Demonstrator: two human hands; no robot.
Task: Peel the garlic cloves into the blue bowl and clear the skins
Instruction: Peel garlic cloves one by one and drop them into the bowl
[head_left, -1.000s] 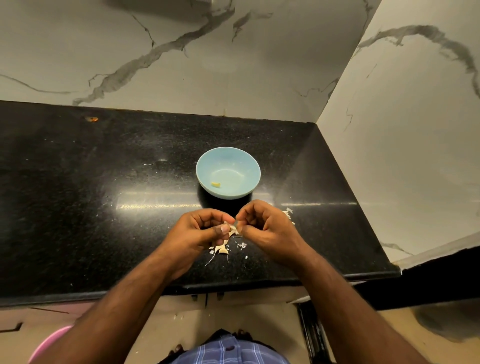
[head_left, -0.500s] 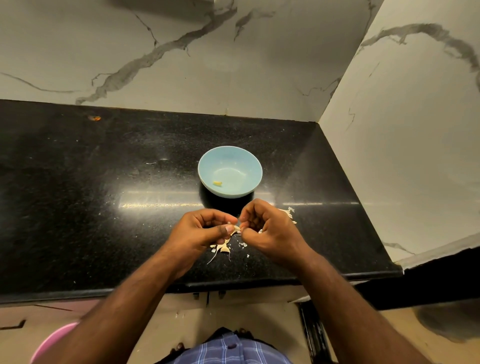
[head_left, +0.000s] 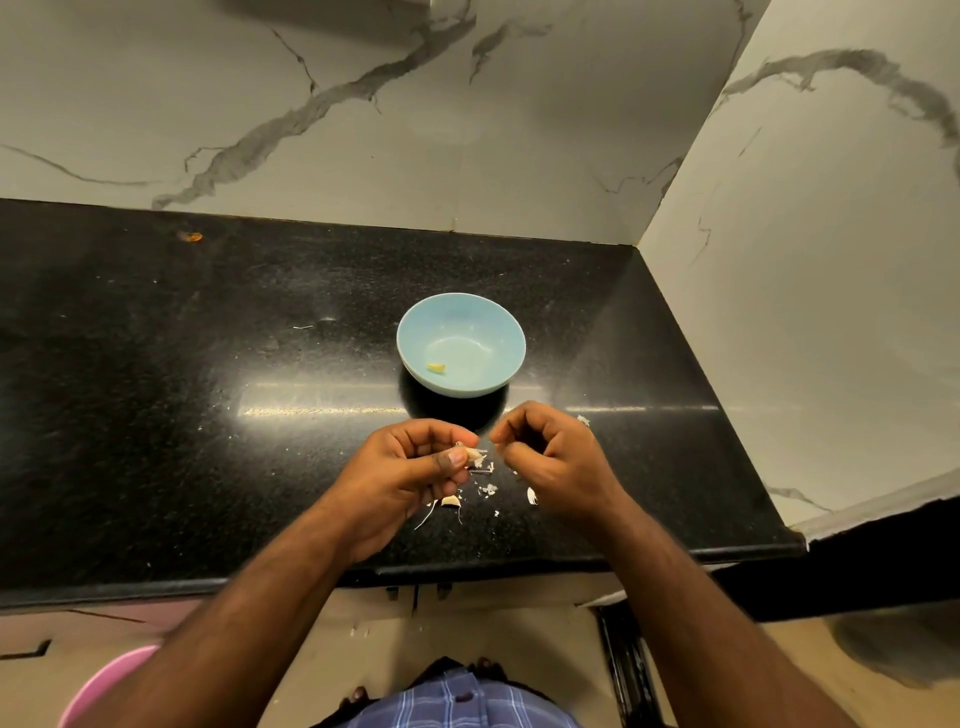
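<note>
A garlic clove (head_left: 474, 454) is pinched between thumb and fingertips of the left hand (head_left: 415, 462), fingers curled round it, held just above the black counter (head_left: 156, 415) near its front edge. The clove's long axis is judged to run roughly left-right, its free end pointed toward the right hand (head_left: 550, 457). The right hand is held just beside it, a small gap between them; its fingers are curled with thumb and forefinger brought together, and whether a scrap of skin is pinched there cannot be told.

The blue bowl (head_left: 514, 332) is set straight ahead of both hands, further from the body, about midway between them and slightly nearer the right. One peeled clove (head_left: 436, 368) is seen inside at the bottom. Loose skins (head_left: 488, 489) are scattered on the counter directly under and between the hands, with one larger curved piece (head_left: 451, 501) under the left hand and another bit (head_left: 532, 496) by the right hand.

Step judged: peeling in progress, skins not yet cleared. The next pull would be made by the right hand across the gap at the clove's free end; drop-off into the bowl is a short forward reach.
</note>
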